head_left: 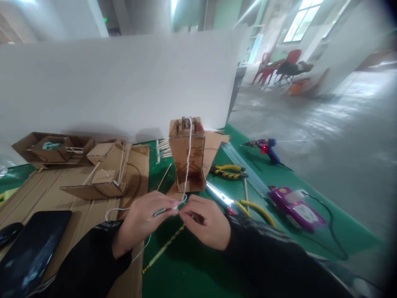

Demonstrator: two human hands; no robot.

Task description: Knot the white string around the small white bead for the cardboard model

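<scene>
My left hand [143, 218] and my right hand [207, 222] meet over the green table [198, 265], fingertips pinching a white string [187, 157]. The string runs up from my fingers over the top of an upright cardboard tower [187, 153] standing just beyond them. A loose end of the string curls left past my left hand. A thin green and yellow striped stick [164, 247] lies on the mat below my hands. Both sleeves are black.
Cardboard sheets and small cardboard box models [107, 171] lie at left, with a black tablet [29, 248] near the front left. Yellow-handled pliers [228, 170], a blue glue gun [263, 147], a purple device [294, 209] with a cable and a metal ruler lie right. A white board [118, 82] stands behind.
</scene>
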